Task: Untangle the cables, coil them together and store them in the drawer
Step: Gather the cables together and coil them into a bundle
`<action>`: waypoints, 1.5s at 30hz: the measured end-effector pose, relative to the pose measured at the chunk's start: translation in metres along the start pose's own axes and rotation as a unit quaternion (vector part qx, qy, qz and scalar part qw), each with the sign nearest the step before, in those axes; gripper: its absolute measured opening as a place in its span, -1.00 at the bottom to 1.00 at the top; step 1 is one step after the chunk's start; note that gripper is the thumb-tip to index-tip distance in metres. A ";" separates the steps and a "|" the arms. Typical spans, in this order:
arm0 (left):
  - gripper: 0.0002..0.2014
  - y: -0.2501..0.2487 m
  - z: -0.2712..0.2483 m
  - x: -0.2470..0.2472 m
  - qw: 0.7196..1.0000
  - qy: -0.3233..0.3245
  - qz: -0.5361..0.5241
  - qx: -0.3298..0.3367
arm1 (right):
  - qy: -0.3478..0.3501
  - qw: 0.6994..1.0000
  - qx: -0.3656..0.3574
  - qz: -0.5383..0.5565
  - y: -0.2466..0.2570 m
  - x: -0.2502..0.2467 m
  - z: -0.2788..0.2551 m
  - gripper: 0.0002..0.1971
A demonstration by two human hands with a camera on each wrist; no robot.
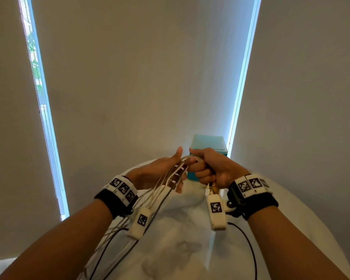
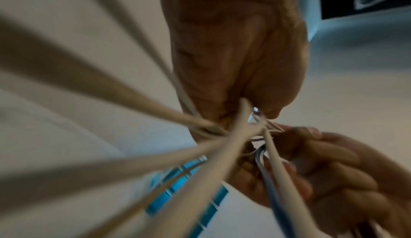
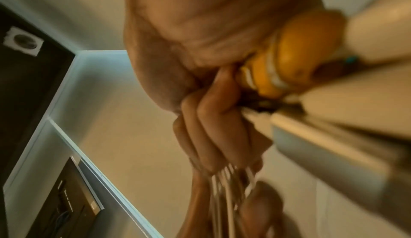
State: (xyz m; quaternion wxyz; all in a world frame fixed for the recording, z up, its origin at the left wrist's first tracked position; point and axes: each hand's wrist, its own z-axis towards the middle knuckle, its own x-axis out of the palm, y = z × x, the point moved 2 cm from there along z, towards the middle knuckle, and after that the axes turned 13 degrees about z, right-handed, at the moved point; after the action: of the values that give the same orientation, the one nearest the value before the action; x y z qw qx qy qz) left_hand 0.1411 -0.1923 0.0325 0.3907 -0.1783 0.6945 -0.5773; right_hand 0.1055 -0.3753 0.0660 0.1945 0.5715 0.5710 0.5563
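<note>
Both hands are raised above the round white bench [image 1: 291, 229], near its far edge. The right hand [image 1: 212, 168] is clenched around a bunch of white cables [image 1: 160, 190], with yellow and white plug ends poking out below its fist. The left hand [image 1: 164, 172] has its fingers fairly straight, thumb up, with several cable strands running across its palm and fingers. From there the cables trail down toward the near edge. A teal drawer box [image 1: 208, 144] stands at the far edge, just behind the hands.
</note>
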 end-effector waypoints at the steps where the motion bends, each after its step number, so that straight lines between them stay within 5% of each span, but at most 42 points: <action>1: -0.28 0.002 -0.002 -0.001 0.999 0.020 -0.025 -0.013 | -0.012 1.000 0.000 -0.027 0.004 -0.003 -0.005 -0.52; 8: -0.22 0.002 -0.015 -0.001 0.993 0.076 0.063 -0.061 | -0.105 0.980 -0.036 -0.167 0.004 -0.029 -0.014 -0.58; 10: -0.34 -0.001 -0.016 0.002 0.993 0.092 0.055 -0.056 | -0.117 0.976 -0.065 -0.173 0.002 -0.035 -0.011 -0.58; 15: -0.56 0.023 -0.025 -0.001 0.994 0.099 0.022 -0.050 | -0.159 0.977 -0.145 -0.004 0.008 -0.074 0.006 -0.60; 18: -0.60 0.051 -0.031 -0.014 0.992 0.099 0.054 -0.053 | -0.224 0.952 -0.198 0.070 0.009 -0.103 0.009 -0.58; 22: -0.76 0.069 -0.031 -0.034 0.957 0.117 0.247 -0.097 | -0.242 0.939 -0.244 0.009 0.010 -0.096 0.010 -0.59; 24: -0.79 0.065 -0.031 -0.062 0.908 0.090 0.389 -0.128 | -0.227 0.943 -0.239 -0.053 0.009 -0.079 0.009 -0.61; 26: -0.67 0.044 -0.032 -0.105 0.823 0.023 0.554 -0.123 | -0.202 0.944 -0.231 -0.121 0.002 -0.059 0.010 -0.61; 28: -0.64 0.003 -0.035 -0.149 0.714 -0.120 0.682 -0.108 | -0.172 0.947 -0.228 -0.150 -0.007 -0.037 0.013 -0.58; 31: -0.64 -0.064 -0.034 -0.184 0.510 -0.360 0.781 0.002 | -0.139 0.950 -0.253 -0.120 -0.004 0.000 0.015 -0.52; 33: -0.58 -0.081 -0.027 -0.183 0.464 -0.452 0.760 0.055 | -0.136 0.943 -0.291 -0.085 0.009 0.017 0.008 -0.50; 34: -0.56 -0.077 -0.022 -0.180 0.480 -0.459 0.745 0.056 | -0.139 0.939 -0.305 -0.072 0.015 0.019 0.005 -0.50; 35: -0.56 -0.066 -0.014 -0.176 0.524 -0.436 0.731 0.034 | -0.142 0.939 -0.308 -0.067 0.019 0.018 0.000 -0.50; 37: -0.58 -0.025 0.000 -0.166 0.647 -0.288 0.703 -0.066 | -0.152 0.945 -0.276 -0.092 0.016 0.007 -0.005 -0.50; 38: -0.61 -0.004 0.004 -0.157 0.682 -0.191 0.696 -0.121 | -0.164 0.946 -0.253 -0.122 0.010 -0.001 -0.005 -0.50; 41: -0.57 0.041 0.011 -0.124 0.716 -0.010 0.670 -0.197 | -0.212 0.935 -0.212 -0.190 -0.016 -0.034 -0.001 -0.49; 45: -0.27 0.042 0.025 -0.109 0.730 0.025 0.655 -0.195 | -0.251 0.933 -0.215 -0.139 -0.037 -0.075 0.000 -0.49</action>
State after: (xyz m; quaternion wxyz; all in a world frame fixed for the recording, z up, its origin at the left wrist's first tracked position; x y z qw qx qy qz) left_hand 0.2370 -0.1215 0.0291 0.6111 0.2630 0.7458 -0.0342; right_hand 0.1101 -0.4301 0.0036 0.5252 0.5515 0.4440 0.4720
